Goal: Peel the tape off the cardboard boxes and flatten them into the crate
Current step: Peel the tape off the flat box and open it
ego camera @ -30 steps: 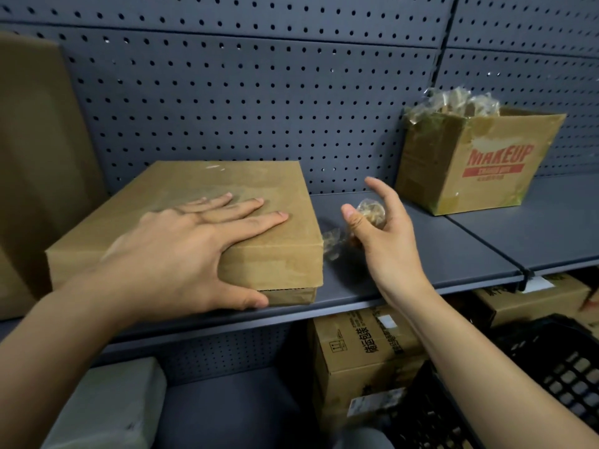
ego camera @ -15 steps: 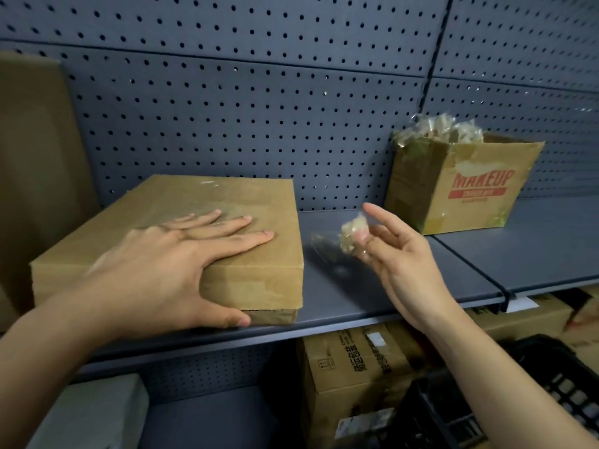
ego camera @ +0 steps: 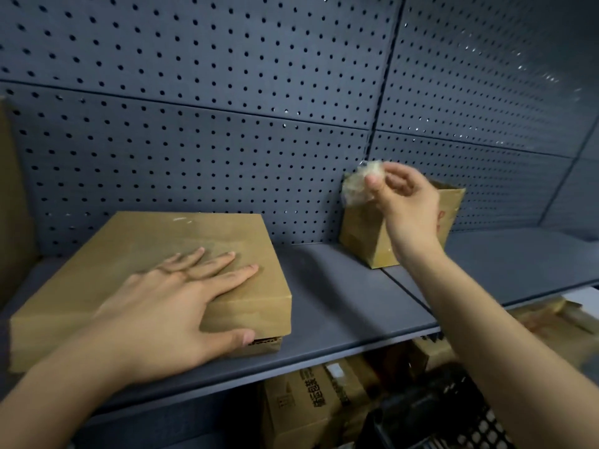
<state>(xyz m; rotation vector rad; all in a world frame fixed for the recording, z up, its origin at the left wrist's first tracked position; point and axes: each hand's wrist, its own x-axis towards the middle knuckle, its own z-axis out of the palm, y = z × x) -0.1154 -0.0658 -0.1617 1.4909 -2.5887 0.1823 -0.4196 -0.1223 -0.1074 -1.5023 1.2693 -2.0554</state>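
Left hand (ego camera: 168,306): fingers straight and spread, palm flat on top of the flat brown cardboard box (ego camera: 194,234), thumb against its near side. It grips nothing. Probably a steadying press, so the box does not slide on the grey metal shelf (ego camera: 340,303) while the other hand is busy.

Box lies closed near the shelf's front edge. Corrugated edge shows at the near right corner. Cannot tell from here whether any tape is left on it.

Right hand (ego camera: 405,202): raised, well apart from the left, fingers and thumb pinched on a crumpled wad of clear tape (ego camera: 359,183). The wad hangs over the small open brown cardboard box (ego camera: 366,234) with red print, which stands against the blue-grey perforated back panel (ego camera: 194,140). Judgement: that box serves as the scrap bin, hence the high carry above its rim.

Black plastic lattice crate (ego camera: 453,413): below the shelf, lower right, partly hidden by the right forearm. No flattened box visible in it.

Stage: peeled tape being discarded; flattening not yet begun. Risk: the sticky wad may cling to the fingers on release.
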